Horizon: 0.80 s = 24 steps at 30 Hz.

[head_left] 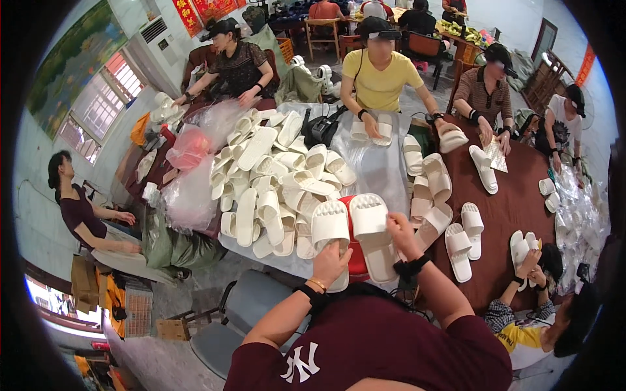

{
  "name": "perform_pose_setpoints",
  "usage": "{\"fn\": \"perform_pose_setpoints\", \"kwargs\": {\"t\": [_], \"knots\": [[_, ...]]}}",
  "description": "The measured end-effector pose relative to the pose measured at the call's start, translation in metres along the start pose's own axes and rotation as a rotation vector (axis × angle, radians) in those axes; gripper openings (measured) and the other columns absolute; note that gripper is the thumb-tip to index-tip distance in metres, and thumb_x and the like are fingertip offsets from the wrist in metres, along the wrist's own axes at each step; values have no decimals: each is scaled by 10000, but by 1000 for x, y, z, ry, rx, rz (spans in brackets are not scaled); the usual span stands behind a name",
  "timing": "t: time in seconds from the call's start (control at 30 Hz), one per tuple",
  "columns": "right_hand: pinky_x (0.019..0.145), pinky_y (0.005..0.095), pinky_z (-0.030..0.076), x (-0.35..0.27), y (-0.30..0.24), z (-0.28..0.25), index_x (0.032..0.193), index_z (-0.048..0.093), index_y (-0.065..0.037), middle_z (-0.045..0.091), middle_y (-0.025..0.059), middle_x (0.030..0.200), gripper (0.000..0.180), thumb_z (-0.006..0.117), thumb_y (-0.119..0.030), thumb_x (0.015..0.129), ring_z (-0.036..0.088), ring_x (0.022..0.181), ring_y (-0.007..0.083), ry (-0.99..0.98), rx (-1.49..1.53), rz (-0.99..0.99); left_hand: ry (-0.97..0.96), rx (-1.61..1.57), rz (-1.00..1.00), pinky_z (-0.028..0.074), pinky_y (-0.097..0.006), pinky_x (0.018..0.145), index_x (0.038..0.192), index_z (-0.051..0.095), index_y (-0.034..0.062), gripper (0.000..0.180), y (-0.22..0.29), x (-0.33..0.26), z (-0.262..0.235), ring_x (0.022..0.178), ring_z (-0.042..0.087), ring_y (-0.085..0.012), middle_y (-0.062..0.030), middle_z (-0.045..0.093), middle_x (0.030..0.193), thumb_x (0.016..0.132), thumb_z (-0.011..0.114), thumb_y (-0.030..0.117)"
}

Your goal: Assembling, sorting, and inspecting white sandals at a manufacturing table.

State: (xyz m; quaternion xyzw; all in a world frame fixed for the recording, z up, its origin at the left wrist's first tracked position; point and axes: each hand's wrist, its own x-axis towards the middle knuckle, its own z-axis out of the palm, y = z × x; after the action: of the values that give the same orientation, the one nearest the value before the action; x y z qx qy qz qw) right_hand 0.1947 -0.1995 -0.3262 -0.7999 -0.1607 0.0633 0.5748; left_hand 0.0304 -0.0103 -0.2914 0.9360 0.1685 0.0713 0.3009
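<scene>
My left hand (pixel 330 264) grips a white slide slipper (pixel 330 225), its fingers tucked in under the strap from the foot opening. Beside it, my right hand (pixel 403 236) holds a second white slide slipper (pixel 369 218) by the right side of its strap. Both slippers stand side by side, toes pointing away from me, over the near table edge. Something red (pixel 355 251) shows between them. Just beyond and to the left lies a big heap of white slippers (pixel 274 176).
Paired slippers (pixel 464 244) lie on the brown-covered table (pixel 502 215) at right. Co-workers sit around, one in a yellow shirt (pixel 380 81) across from me. Clear plastic bags (pixel 189 195) lie left of the heap. A grey chair (pixel 261 303) stands at my left.
</scene>
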Motion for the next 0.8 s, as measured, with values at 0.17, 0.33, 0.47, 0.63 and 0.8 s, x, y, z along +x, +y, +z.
{"fn": "perform_pose_setpoints", "kwargs": {"t": [0.17,0.33,0.47,0.63,0.8], "knots": [[756,287,479,-29,-8,31,1052,624,10,643,90,926,281,598,-219,891,600,827,162,-196,79,-27,26,-59,-210,489,-481,702,919,615,4,422,5,17,-3,780,622,-407,-224,653,858,775,644,400],[761,271,484,-39,-22,17,1033,643,20,676,69,927,266,575,-207,911,612,857,129,-341,158,96,159,-28,-219,485,-486,684,817,646,9,210,-40,27,4,768,621,-406,-228,643,791,733,591,194],[729,258,480,-42,-4,1,1017,657,14,677,60,894,270,549,-216,928,612,812,115,-252,274,225,218,-7,-192,479,-487,657,799,655,22,168,-55,48,-20,745,609,-426,-235,632,771,718,586,152],[570,238,443,-37,16,-47,971,672,-1,641,28,797,242,561,-206,908,572,655,85,-67,258,306,267,84,-181,481,-454,703,859,654,-2,205,-93,127,-90,806,622,-405,-239,641,824,702,595,116],[534,260,447,-34,72,-94,950,673,10,643,56,760,243,577,-193,856,574,604,108,241,269,442,255,77,-167,495,-388,768,1152,589,-28,538,-128,171,-128,871,642,-322,-209,661,970,719,724,260]]}}
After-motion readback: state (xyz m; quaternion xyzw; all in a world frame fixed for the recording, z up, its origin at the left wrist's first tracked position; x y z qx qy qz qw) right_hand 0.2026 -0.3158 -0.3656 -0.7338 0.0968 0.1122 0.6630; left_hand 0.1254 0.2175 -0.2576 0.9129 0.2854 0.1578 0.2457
